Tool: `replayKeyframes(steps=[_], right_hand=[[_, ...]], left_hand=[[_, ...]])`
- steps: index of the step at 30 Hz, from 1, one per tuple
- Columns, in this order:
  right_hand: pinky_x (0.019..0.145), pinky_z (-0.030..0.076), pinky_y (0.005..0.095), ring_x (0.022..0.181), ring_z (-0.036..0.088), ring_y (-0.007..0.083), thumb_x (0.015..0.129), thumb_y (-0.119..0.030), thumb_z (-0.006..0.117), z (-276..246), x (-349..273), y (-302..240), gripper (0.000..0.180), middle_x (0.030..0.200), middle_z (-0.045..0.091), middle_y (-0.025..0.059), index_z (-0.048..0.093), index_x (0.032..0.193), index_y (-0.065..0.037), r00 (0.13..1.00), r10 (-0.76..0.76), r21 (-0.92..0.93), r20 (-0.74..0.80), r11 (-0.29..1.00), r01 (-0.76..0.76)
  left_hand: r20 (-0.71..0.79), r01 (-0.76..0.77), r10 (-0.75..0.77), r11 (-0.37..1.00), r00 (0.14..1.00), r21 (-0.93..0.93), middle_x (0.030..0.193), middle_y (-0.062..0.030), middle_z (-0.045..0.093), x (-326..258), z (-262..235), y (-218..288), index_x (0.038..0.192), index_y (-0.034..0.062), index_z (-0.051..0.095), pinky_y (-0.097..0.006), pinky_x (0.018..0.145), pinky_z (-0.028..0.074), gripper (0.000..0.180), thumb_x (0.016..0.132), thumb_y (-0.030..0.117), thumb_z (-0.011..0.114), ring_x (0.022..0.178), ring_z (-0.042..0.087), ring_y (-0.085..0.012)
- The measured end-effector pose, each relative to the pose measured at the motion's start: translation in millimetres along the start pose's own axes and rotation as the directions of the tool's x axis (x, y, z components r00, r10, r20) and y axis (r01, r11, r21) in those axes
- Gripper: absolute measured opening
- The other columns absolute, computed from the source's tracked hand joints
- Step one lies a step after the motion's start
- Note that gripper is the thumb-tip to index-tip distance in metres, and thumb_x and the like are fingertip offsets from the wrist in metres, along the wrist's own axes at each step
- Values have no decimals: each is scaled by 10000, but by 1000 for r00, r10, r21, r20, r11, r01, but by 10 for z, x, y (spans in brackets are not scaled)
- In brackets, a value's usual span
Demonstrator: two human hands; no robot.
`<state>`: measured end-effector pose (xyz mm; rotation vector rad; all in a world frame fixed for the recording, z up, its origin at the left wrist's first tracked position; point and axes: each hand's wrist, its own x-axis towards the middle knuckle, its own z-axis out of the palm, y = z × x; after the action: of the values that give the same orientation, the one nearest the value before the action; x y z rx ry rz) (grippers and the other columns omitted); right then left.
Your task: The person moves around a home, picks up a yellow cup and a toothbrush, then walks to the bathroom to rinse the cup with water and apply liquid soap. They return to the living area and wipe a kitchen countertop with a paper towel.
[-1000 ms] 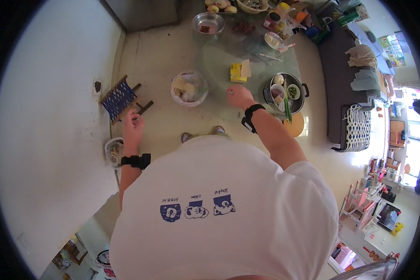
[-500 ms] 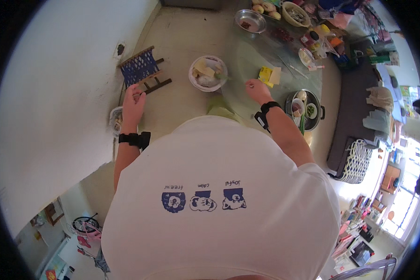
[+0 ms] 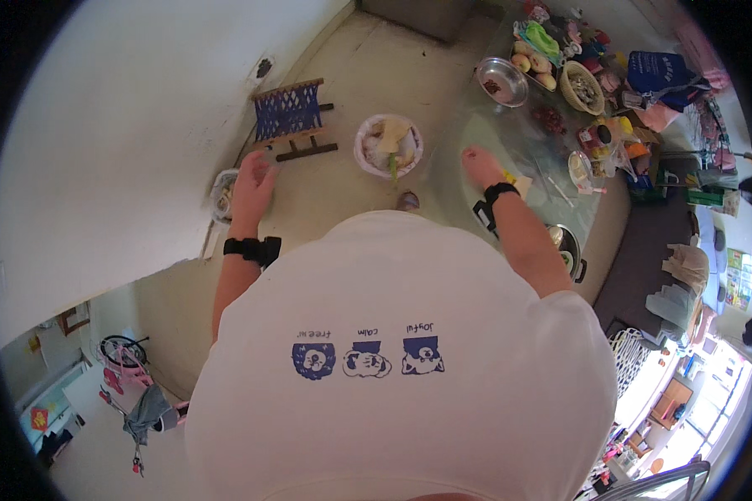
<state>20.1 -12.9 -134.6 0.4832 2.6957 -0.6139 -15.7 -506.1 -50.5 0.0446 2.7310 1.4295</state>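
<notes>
My left hand (image 3: pixel 254 185) hangs just in front of a small folding stool (image 3: pixel 288 114) with a blue woven seat, its fingers loosely bent and apart. Nothing shows in it. My right hand (image 3: pixel 482 169) is over the glass table's near-left part, with its fingers curled in; whatever they hold, if anything, is hidden. A yellow packet (image 3: pixel 510 178) lies partly behind that wrist. Between my hands, on the floor, stands a white-lined bin (image 3: pixel 362 157) holding pale scraps and a green piece at its near rim.
The glass table (image 3: pixel 522 138) bears a steel bowl (image 3: pixel 510 95), a basket (image 3: pixel 597 105), potato-like produce, jars and chopsticks. A steel pot (image 3: pixel 578 260) sits partly behind my right arm. A second lined bin (image 3: pixel 217 200) stands against the wall, beside my left hand.
The view has turned and shifted, so the table and stool sit differently in it. My left fingers have loosened. The right hand now covers much of the yellow packet, and the pot is more hidden.
</notes>
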Motion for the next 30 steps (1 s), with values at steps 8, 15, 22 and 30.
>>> replayKeyframes(steps=[8, 15, 22, 30], right_hand=[[861, 499, 398, 994, 622, 328, 835, -244, 525, -17, -114, -609, 283, 1058, 672, 116, 675, 1044, -126, 988, -131, -62, -86, 990, 126], [859, 502, 407, 1006, 617, 345, 837, -242, 497, -75, -241, -1026, 295, 1035, 667, 143, 676, 1041, -126, 990, -119, -161, -76, 981, 106], [841, 500, 411, 1001, 625, 343, 843, -256, 493, -75, 16, -1160, 295, 1056, 665, 153, 675, 1028, -116, 977, -183, -97, -113, 980, 172], [904, 477, 426, 1050, 609, 338, 859, -332, 491, 61, 223, -1284, 357, 1126, 652, 130, 652, 1108, -133, 969, -248, -166, -6, 956, 243]], left_hand=[[-68, -24, 15, 990, 998, -142, 1023, -85, 628, -308, -313, -416, 1272, 49, 490, -297, 788, 490, 395, 907, 154, 601, 903, 610, -163], [-178, 2, -42, 976, 983, -218, 1036, -82, 623, -644, -568, -635, 1273, 51, 497, -290, 812, 476, 379, 923, 161, 593, 912, 596, -161], [-273, 68, -131, 971, 953, -230, 1046, -100, 616, -846, -772, -779, 1281, 48, 485, -294, 823, 476, 402, 921, 177, 610, 911, 591, -158], [-359, -53, -53, 959, 932, -278, 1033, -90, 611, -910, -899, -841, 1261, 56, 488, -296, 800, 489, 379, 924, 186, 604, 889, 598, -150]])
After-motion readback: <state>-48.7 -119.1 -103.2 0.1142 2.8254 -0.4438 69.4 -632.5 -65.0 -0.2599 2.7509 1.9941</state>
